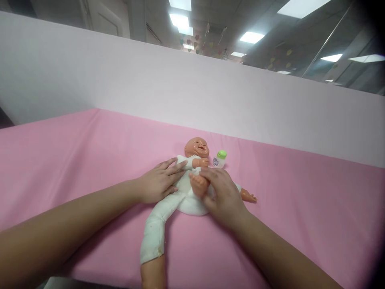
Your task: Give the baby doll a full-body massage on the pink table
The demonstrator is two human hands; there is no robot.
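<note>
A baby doll (184, 182) with a white cloth body lies on its back on a pink padded surface (120, 148). My left hand (161, 180) rests on the side of its torso, fingers spread and lying flat. Around the doll's raised foot (198, 184) my right hand (224, 194) is closed, with that leg bent up over the belly. The doll's other leg (155, 230) stretches toward me, its foot cut off by the frame's lower edge. One doll arm lies over the chest; the other reaches out to the right, partly behind my right hand.
A small clear bottle (219, 159) with a green cap stands beside the doll's head, just beyond my right hand. Behind the pink surface rises a pale wall panel (192, 88). Glass above it shows ceiling lights.
</note>
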